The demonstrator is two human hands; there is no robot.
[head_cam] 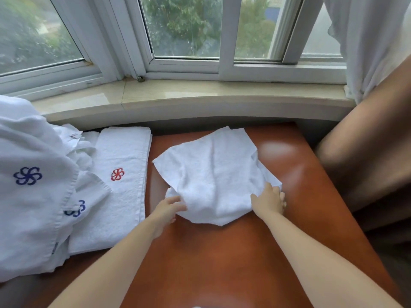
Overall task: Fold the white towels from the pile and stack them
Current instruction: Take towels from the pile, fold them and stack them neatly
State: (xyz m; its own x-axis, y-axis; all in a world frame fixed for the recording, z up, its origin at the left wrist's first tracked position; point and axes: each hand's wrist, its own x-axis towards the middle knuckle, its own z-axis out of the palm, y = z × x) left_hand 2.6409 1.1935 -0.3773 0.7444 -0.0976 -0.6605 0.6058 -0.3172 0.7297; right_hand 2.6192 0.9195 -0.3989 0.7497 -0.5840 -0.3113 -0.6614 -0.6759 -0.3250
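Both hands on the towel (213,174) mid-counter (222,263): our left hand (166,210) pinches its near-left corner, our right hand (270,200) presses flat, fingers spread; pile (33,185) left

Two bare forearms enter from the lower edge of the view. No sleeve covers either forearm up to the frame edge. The left hand (165,208) and the right hand (270,200) wear no gloves. No rings, watch or wristband show on the visible wrists and fingers. Fingernails are too blurred to describe.
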